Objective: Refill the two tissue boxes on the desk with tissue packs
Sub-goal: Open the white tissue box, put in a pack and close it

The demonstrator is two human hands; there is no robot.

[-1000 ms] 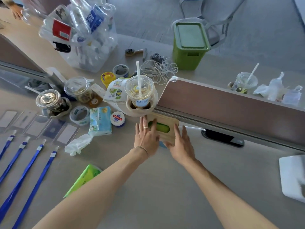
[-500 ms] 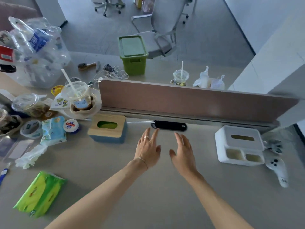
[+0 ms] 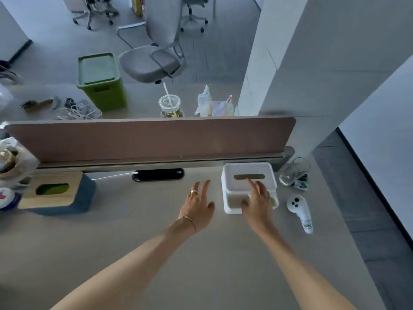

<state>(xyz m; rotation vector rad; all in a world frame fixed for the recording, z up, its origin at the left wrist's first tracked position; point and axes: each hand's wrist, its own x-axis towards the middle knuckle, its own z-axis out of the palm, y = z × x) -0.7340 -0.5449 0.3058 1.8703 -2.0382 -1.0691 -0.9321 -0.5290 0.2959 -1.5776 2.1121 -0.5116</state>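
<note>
Reaching: our right hand (image 3: 257,203) is over the front of the white tissue box (image 3: 247,170), fingers spread and loose, gripping nothing; we cannot tell whether the fingertips touch the lid.
Left hand: our left hand (image 3: 199,206) hangs above the bare desk (image 3: 156,253) just left of the white box, fingers fanned out and empty, a ring on one finger and a thin bracelet at the wrist.
White tissue box: it stands near the partition (image 3: 149,139), toward the right end of the desk, with a narrow slot in its lid and open compartments along its front edge, partly hidden by our right hand.
Wooden-lidded tissue box: the second box (image 3: 55,193) sits far to the left, well apart from both hands, with a pale wood lid over a blue-grey body; green shows through its oval opening.
Right of the white box: a clear glass (image 3: 295,172) lies tilted close to the partition's end, and a white controller (image 3: 300,212) lies flat on the desk in front of it.
Between the boxes: a black cable port (image 3: 158,174) is set into the desk by the partition, with a white cable running left from it.
Beyond the partition: we see a green lidded bin (image 3: 101,82), a plastic cup with a straw (image 3: 169,106) and a grey office chair (image 3: 154,59).
Tissue packs: we see none within reach of our hands.
</note>
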